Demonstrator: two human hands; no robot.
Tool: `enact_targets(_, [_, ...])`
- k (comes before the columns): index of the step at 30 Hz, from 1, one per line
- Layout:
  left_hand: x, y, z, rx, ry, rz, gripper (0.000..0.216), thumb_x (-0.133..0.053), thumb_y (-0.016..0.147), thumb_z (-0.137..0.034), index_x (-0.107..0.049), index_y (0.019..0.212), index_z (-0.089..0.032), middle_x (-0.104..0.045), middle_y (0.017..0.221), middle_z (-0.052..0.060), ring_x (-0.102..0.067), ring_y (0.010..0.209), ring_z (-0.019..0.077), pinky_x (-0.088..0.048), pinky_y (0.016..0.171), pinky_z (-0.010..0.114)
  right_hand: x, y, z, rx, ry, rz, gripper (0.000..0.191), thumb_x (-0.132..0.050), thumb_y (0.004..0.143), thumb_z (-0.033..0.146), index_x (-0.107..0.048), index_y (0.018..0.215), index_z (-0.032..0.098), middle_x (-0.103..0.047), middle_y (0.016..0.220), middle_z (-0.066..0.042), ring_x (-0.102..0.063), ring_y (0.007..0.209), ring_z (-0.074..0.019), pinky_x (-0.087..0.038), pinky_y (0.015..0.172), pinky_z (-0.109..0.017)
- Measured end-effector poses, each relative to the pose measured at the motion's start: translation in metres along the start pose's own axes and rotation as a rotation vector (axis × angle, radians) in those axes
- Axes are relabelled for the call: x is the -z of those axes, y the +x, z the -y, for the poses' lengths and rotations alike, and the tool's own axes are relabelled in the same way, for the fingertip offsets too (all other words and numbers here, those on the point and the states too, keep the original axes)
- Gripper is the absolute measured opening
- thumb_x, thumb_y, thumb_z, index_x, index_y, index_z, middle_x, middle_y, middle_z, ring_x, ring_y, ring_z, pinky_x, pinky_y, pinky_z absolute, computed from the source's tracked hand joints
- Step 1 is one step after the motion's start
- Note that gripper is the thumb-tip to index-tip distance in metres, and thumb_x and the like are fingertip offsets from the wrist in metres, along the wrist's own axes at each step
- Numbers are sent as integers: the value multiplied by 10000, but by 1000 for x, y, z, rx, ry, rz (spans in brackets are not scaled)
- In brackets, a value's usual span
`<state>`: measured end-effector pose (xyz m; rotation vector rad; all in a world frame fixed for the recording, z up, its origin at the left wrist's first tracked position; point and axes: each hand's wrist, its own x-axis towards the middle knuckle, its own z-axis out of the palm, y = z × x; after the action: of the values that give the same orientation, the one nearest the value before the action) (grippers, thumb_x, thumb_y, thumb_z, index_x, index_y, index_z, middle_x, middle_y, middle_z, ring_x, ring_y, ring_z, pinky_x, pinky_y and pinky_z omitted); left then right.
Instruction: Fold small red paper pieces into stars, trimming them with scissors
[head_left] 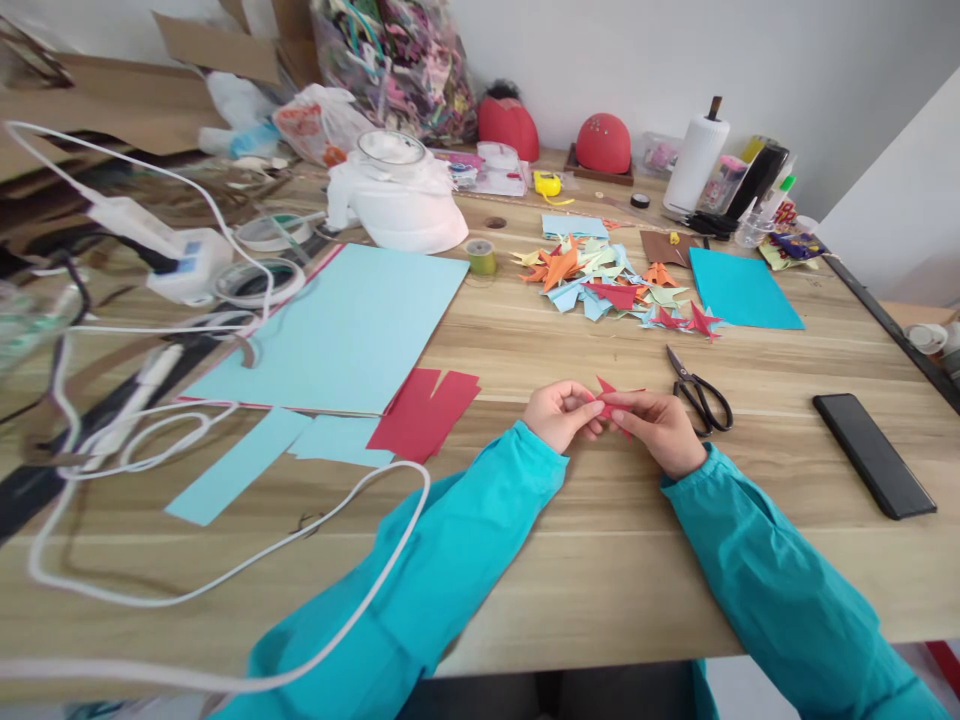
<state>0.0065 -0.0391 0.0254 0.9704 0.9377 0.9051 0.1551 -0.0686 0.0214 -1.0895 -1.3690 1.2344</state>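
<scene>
Between my two hands is a small folded red paper piece point(609, 398) with pointed tips, much like the origami cranes on the table. My left hand point(564, 412) pinches it from the left, and my right hand point(661, 426) grips its right side between thumb and fingers. Part of the paper is hidden behind the fingers. Just beyond my right hand lie black-handled scissors point(697, 392). A heap of folded paper cranes point(600, 278) in orange, red, green and blue sits farther back. Left of my hands are cut red paper pieces point(420, 415).
Light blue sheets point(360, 320) and strips point(238, 468) lie to the left. A white cable point(360, 610) loops across the front left, over my left sleeve. At right lies a phone point(874, 455); behind it is a blue square sheet point(742, 290). A thread spool point(481, 257) stands mid-table.
</scene>
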Motion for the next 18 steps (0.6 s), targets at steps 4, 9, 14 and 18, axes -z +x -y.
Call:
enact_targets(4, [1, 1, -2, 34, -21, 12, 280, -739, 543, -236, -499, 621, -114, -595, 445, 4, -549, 400, 101, -451, 389, 200, -1, 0, 0, -2, 2, -21, 277, -667, 678, 296, -674, 931, 183, -681, 742, -38, -584, 623, -131, -459, 573, -268])
enact_targets(9, [0, 0, -1, 43, -34, 27, 313, -746, 525, -269, -490, 624, -120, -610, 461, 14, -558, 401, 111, -462, 393, 214, -2, 0, 0, -3, 1, -22, 279, -662, 681, 303, -676, 931, 178, -679, 723, -37, -580, 615, -132, -463, 584, -277])
enact_targets(14, [-1, 1, 5, -22, -6, 24, 332, -763, 485, -254, -481, 600, -123, -618, 475, 18, -561, 408, 109, -460, 394, 209, -2, 0, -1, -14, 33, -14, 259, -671, 668, 303, -685, 900, 191, -683, 795, -50, -596, 648, -139, -478, 620, -290])
enact_targets(18, [0, 1, 5, -37, -4, 8, 321, -760, 493, -246, -486, 603, -122, -612, 469, 17, -568, 420, 112, -463, 404, 210, -2, 0, -1, -30, 18, -28, 262, -655, 681, 320, -684, 906, 187, -679, 741, -40, -574, 590, -122, -457, 549, -263])
